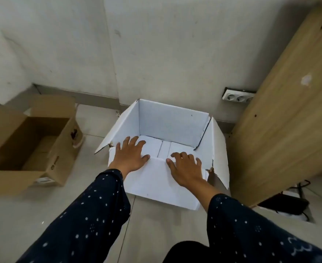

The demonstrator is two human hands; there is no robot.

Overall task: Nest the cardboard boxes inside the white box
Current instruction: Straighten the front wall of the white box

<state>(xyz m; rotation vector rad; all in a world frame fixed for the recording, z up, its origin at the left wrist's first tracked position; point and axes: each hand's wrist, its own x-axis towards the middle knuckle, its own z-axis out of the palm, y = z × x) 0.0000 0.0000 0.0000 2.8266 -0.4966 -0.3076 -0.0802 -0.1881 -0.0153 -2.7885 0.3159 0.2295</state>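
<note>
A white box stands open on the floor against the wall, its flaps spread out to the sides. My left hand lies flat with spread fingers on the near flap's fold, fingertips reaching over the rim. My right hand rests the same way on the near flap, a little to the right. Neither hand holds anything. A brown cardboard box sits open on the floor to the left, apart from the white box, with its flaps up.
A wooden panel leans beside the white box on the right. A wall socket strip is on the wall behind it. Black cables and a dark device lie on the floor at the right.
</note>
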